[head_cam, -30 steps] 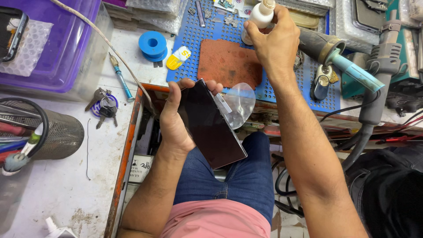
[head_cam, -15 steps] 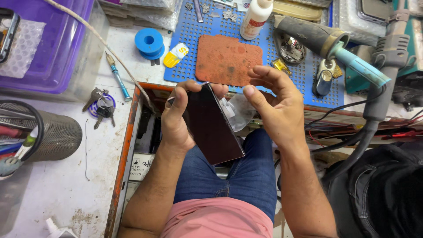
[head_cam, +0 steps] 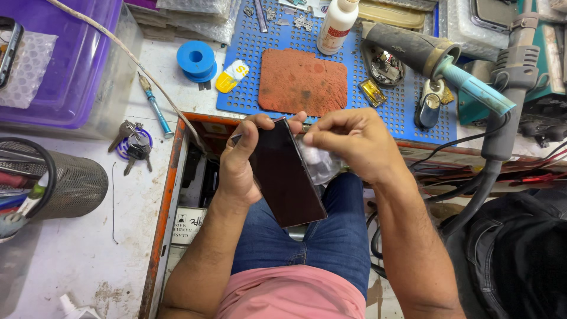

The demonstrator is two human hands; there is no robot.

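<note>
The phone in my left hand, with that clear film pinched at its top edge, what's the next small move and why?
Probably draw the clear film slowly down across the dark phone. The left hand grips the phone along its edge above the lap, and the right hand pinches the film right beside the phone's upper corner, so the film is only at that end and the glass below is bare.
</note>
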